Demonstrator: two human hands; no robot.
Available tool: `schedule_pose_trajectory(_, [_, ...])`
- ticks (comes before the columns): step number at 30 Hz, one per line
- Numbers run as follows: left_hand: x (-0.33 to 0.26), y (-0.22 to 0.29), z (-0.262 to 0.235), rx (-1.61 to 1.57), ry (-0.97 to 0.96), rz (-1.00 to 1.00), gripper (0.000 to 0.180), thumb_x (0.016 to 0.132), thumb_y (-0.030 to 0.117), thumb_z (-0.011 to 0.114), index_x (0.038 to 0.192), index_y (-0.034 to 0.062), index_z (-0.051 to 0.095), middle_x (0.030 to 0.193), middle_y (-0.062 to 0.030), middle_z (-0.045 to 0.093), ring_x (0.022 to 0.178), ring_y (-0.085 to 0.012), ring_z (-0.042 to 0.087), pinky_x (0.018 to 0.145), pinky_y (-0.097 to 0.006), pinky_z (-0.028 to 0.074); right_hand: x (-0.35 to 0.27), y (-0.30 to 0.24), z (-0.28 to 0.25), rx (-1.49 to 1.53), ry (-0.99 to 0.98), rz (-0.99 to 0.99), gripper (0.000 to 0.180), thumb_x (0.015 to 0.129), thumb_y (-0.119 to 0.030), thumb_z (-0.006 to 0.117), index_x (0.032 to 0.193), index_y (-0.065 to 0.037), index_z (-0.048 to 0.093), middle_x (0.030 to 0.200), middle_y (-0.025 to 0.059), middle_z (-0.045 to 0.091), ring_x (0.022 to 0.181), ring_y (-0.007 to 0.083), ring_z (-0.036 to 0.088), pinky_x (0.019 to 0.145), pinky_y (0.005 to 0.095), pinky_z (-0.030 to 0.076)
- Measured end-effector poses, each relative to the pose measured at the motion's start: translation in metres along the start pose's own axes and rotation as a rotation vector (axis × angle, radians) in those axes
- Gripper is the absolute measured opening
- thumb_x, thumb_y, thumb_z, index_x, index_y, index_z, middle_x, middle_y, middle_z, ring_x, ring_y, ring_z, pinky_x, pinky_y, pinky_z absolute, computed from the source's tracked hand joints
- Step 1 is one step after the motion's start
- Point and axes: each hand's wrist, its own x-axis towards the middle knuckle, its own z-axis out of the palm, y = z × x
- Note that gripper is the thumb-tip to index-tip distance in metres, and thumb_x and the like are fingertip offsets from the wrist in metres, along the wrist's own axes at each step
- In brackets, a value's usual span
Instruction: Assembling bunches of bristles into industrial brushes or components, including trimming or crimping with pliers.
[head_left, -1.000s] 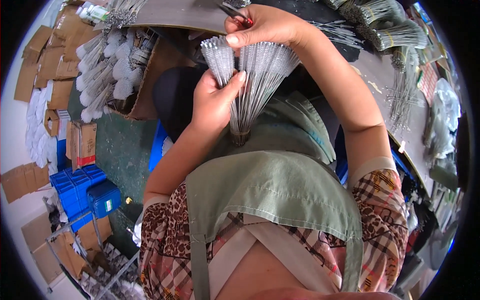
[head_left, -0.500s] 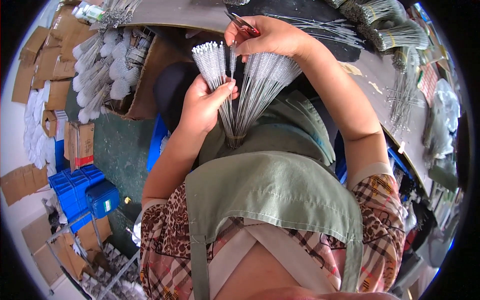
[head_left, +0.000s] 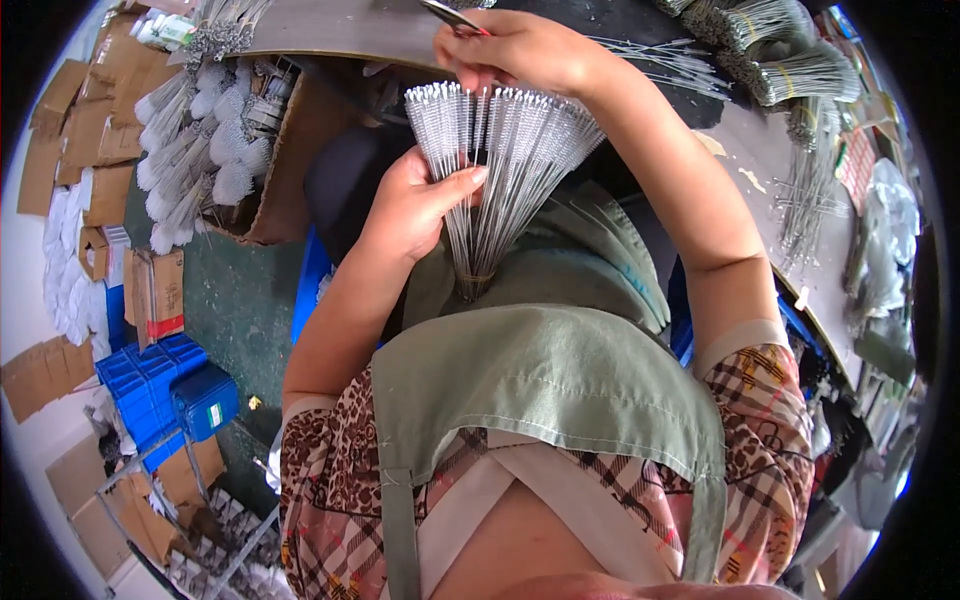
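A fanned bundle of thin wire-stemmed tube brushes (head_left: pixel 545 130) stands over my lap. Their bristled heads spread out at the top, and the stems are tied together at the lower end by a band (head_left: pixel 474 277). Round the left part of the fan my left hand (head_left: pixel 415 205) is closed, its thumb across the stems. Just above the bristle tips is my right hand (head_left: pixel 510 50), fingers curled round a small pointed metal tool (head_left: pixel 455 18) with a red part, which looks like snips. Whether its fingertips touch a brush is hard to see.
Loose wire stems (head_left: pixel 665 65) and tied wire bundles (head_left: pixel 800 70) lie on the table (head_left: pixel 740 190) ahead and right. At the left, a cardboard box (head_left: pixel 285 185) holds many brush bundles (head_left: pixel 215 140). Blue crates (head_left: pixel 150 385) and cartons (head_left: pixel 157 290) stand on the floor.
My right hand has risen away from the brush it was touching, up and slightly left with the tool. The gap in the fan has narrowed, and my left thumb has shifted right over the stems.
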Motion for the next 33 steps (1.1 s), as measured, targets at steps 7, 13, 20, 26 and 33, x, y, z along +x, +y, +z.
schedule_pose_trajectory(7, [0.002,0.003,-0.001,-0.046,-0.001,-0.032,0.021,0.081,0.007,0.068,0.097,0.0013,0.055,0.088,-0.0036,0.06,0.077,-0.0125,0.058,0.07,-0.027,0.049,0.005,0.02,0.002,-0.208,-0.072,-0.053,0.037,0.08,-0.04,0.071,0.083,-0.004,0.059,0.068,-0.001,0.056,0.066,0.0095,0.058,0.063,0.0249,0.047])
schedule_pose_trajectory(13, [0.001,0.001,-0.011,-0.108,-0.048,0.017,0.02,0.082,0.006,0.064,0.099,0.0016,0.055,0.087,-0.0044,0.06,0.08,-0.0154,0.058,0.074,-0.03,0.047,-0.007,0.019,0.008,0.245,-0.097,-0.006,0.025,0.08,-0.025,0.073,0.079,-0.007,0.056,0.069,-0.0032,0.054,0.066,0.0072,0.053,0.063,0.0236,0.046])
schedule_pose_trajectory(20, [0.003,0.001,-0.007,-0.092,-0.001,0.02,0.022,0.079,0.004,0.068,0.096,0.0006,0.053,0.083,-0.0041,0.059,0.071,-0.0133,0.058,0.068,-0.028,0.049,-0.009,0.025,0.003,0.127,-0.145,-0.041,0.022,0.082,-0.022,0.071,0.08,-0.006,0.055,0.072,-0.0042,0.053,0.068,0.0066,0.05,0.067,0.0215,0.042])
schedule_pose_trajectory(26, [0.003,0.001,-0.009,-0.106,-0.062,0.019,0.023,0.078,0.003,0.069,0.096,0.0002,0.054,0.083,-0.0049,0.06,0.072,-0.0137,0.059,0.068,-0.027,0.049,-0.011,0.02,0.0,0.17,-0.18,-0.066,0.021,0.083,-0.021,0.07,0.084,-0.006,0.054,0.072,-0.0039,0.052,0.069,0.0063,0.048,0.068,0.0211,0.041])
schedule_pose_trajectory(33, [0.001,0.006,-0.008,-0.207,-0.108,-0.014,0.025,0.081,0.005,0.067,0.102,-0.0015,0.054,0.087,-0.0059,0.061,0.077,-0.0139,0.059,0.073,-0.029,0.049,-0.016,0.013,0.008,0.317,-0.106,-0.042,0.025,0.083,-0.025,0.069,0.077,-0.007,0.054,0.07,-0.0022,0.053,0.07,0.0082,0.053,0.07,0.0241,0.043])
